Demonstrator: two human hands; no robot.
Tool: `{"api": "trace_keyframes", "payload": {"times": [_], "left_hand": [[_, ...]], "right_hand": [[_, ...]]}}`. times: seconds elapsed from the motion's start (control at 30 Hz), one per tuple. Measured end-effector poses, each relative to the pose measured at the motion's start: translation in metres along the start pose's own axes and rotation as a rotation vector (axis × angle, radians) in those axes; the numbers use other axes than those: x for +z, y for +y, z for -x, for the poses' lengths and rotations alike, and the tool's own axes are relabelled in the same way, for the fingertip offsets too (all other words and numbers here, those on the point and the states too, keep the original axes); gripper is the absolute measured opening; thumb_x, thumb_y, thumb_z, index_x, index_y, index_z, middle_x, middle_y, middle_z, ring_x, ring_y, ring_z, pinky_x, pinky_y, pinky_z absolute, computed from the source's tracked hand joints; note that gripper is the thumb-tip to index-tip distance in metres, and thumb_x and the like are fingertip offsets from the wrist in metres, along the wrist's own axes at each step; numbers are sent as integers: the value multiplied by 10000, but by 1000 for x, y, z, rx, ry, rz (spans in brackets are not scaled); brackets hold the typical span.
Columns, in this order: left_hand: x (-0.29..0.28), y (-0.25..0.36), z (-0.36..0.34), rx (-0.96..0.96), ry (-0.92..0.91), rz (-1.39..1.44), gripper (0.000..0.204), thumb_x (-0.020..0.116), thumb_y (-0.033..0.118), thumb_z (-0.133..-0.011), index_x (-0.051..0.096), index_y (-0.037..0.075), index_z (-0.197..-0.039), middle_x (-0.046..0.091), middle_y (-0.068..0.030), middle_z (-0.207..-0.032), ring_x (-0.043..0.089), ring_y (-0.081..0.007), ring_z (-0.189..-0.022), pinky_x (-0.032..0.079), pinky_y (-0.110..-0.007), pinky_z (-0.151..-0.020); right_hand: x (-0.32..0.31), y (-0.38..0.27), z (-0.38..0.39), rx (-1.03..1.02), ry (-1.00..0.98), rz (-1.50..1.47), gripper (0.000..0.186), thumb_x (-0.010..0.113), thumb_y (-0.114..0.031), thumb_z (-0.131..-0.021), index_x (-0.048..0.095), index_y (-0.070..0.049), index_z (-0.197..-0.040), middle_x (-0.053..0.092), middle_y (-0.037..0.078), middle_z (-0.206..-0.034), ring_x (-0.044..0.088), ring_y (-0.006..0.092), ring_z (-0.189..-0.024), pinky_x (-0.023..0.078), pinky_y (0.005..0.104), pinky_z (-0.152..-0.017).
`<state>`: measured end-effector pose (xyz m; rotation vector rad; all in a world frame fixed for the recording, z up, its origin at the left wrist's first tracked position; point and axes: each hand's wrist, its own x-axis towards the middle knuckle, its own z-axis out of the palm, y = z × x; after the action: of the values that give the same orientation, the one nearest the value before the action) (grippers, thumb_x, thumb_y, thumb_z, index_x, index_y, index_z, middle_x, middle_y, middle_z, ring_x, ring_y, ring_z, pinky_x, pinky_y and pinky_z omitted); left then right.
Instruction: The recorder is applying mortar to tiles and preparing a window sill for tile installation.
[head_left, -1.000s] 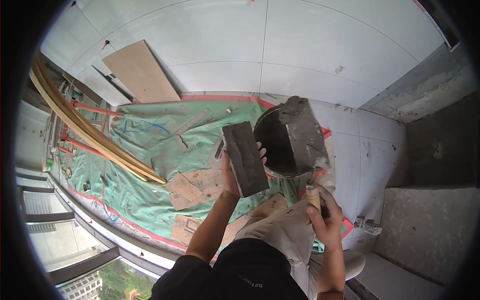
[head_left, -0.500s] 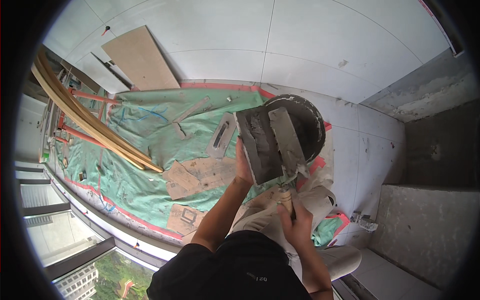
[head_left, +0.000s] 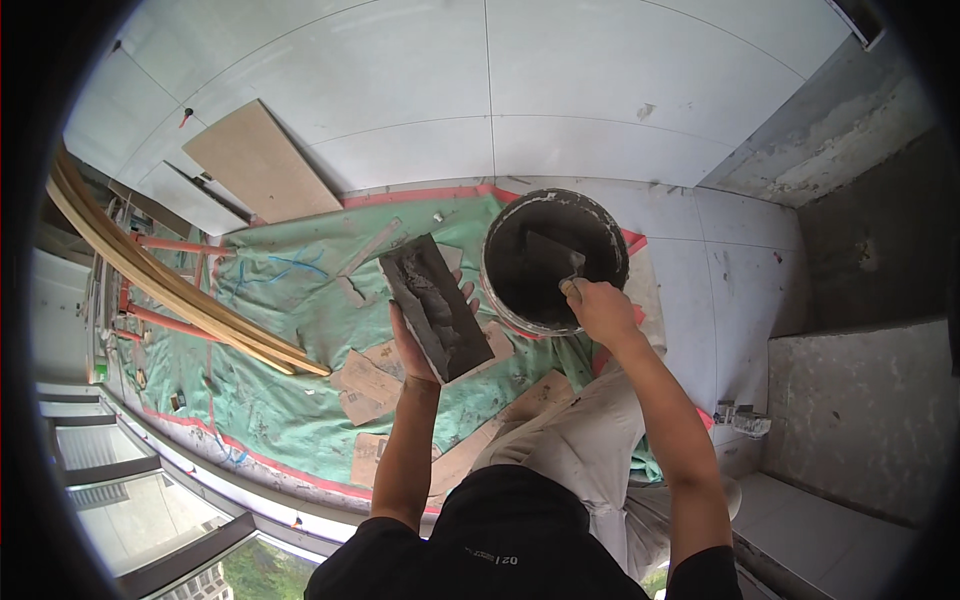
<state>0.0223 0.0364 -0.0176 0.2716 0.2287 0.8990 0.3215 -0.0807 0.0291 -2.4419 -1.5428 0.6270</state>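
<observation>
My left hand [head_left: 408,345] supports a rectangular tile piece [head_left: 462,352] from beneath, its fingers wrapped round both long edges. Dark grey mortar [head_left: 425,290] coats the tile's upper face, with a rough ridge along the middle. To the right, a round dark bucket [head_left: 500,215] with a mortar-crusted rim stands on the floor. My right hand [head_left: 602,310] is closed round the handle of a trowel [head_left: 552,252], just over the bucket's near rim. The trowel's blade reaches down inside the bucket; how much mortar lies there is too dark to tell.
A green sheet [head_left: 290,390] edged with red tape covers the floor, with cardboard pieces [head_left: 365,380] on it. Long wooden strips [head_left: 200,285] slant in from the left. A brown board [head_left: 262,165] leans against the white wall. At right stands a grey concrete ledge [head_left: 860,410].
My right hand has carried the trowel from over the tile into the bucket. The tile has moved left, away from the bucket, still in my left hand.
</observation>
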Motion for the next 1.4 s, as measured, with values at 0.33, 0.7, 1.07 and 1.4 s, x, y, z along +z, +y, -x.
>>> {"api": "trace_keyframes", "payload": {"times": [0.33, 0.7, 1.07, 1.4], "left_hand": [[-19, 23, 25, 76, 133, -117, 1044, 438, 824, -1072, 229, 109, -1803, 381, -257, -1782, 462, -472, -1584, 374, -626, -1318], [-10, 2, -27, 44, 15, -41, 1012, 459, 796, -1081, 257, 108, -1795, 383, -244, -1785, 424, -430, -1621, 304, -592, -1367], [19, -49, -90, 80, -50, 122, 961, 437, 782, -1100, 309, 114, -1779, 417, -204, -1770, 461, -422, -1588, 345, -576, -1356], [24, -70, -99, 7, -114, 248, 991, 438, 758, -1110, 240, 64, -1789, 362, -231, -1795, 405, -446, -1626, 327, -578, -1368]], "right_hand": [[58, -18, -67, 307, -297, -515, 420, 683, -343, -1105, 806, 41, -989, 778, 223, -871, 775, 320, -651, 619, 473, -576], [-21, 12, 44, 236, -228, -1157, 480, 671, -410, -1143, 733, -28, -1427, 606, -8, -773, 543, 83, -531, 401, 288, -425], [-11, -34, 215, -290, 605, -419, 558, 847, -132, -965, 673, 15, -1475, 778, 198, -1040, 768, 321, -792, 598, 405, -682], [26, -31, 207, -172, 444, -587, 524, 803, -153, -1019, 658, 17, -1493, 794, 235, -1045, 781, 441, -835, 628, 461, -774]]}}
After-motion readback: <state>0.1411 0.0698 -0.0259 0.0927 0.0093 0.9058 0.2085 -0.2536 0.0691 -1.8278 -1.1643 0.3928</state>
